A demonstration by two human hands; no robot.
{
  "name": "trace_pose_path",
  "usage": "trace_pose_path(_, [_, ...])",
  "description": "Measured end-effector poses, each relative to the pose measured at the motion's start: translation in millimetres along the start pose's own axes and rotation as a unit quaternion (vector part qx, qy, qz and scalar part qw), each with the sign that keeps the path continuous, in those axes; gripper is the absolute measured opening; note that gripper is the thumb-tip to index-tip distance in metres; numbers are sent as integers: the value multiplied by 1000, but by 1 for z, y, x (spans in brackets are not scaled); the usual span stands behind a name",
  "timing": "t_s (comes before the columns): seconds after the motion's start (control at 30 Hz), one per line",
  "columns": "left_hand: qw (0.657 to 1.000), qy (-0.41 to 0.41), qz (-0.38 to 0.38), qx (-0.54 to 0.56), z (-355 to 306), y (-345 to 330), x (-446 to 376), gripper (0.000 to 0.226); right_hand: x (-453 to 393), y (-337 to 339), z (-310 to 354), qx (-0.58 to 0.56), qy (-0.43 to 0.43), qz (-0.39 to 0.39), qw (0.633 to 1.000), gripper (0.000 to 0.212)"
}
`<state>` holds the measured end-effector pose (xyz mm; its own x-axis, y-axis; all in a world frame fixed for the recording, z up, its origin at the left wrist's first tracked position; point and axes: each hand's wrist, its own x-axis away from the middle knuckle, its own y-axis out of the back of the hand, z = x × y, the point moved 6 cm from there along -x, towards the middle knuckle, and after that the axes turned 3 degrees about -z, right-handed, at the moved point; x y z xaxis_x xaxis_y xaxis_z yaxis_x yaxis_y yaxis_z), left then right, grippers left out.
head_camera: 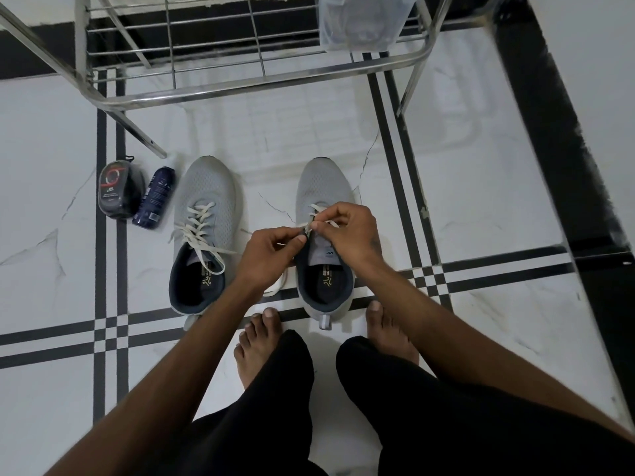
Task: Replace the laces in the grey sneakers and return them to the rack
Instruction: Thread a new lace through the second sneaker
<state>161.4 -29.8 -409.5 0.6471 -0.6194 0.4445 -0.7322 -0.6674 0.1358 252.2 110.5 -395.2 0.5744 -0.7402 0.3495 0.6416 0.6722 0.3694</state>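
Note:
Two grey sneakers stand side by side on the tiled floor, toes pointing away from me. The left sneaker [206,214] is laced with a cream lace [199,228] whose loose ends trail over its opening. Over the right sneaker [323,190] both my hands work at the lacing. My left hand [271,252] pinches a cream lace [318,211] near the tongue. My right hand [347,231] pinches the same lace just beside it. A white lace end lies on the floor between the shoes.
A steel wire shoe rack [240,87] stands just beyond the sneakers, with a clear plastic bag [360,22] on its shelf. A shoe-polish sponge case [120,187] and a dark spray bottle [154,197] lie left of the shoes. My bare feet [261,341] are right behind the sneakers.

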Motion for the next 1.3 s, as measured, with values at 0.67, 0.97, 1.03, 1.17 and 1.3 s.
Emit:
trace_pose_path(0.67, [987,-81,-38,-136,-1,-25,17,33,27,0,-26,-74,-181,-155,968,17])
trace_pose_path(0.97, [993,-18,-117,-10,1,-19,10,33,28,-2,-23,-56,-120,-82,988,6])
trace_pose_path(1.03, [993,-29,-104,-37,1,-20,12,29,28,-3,-23,-59,-125,-91,986,6])
trace_pose_path(1.17, [998,12,-58,21,6,-20,6,23,19,-6,-16,9,-88,-72,993,12])
trace_pose_path(1.3, [997,31,-64,37,7,-14,-5,17,14,-3,-13,20,-51,-10,998,9])
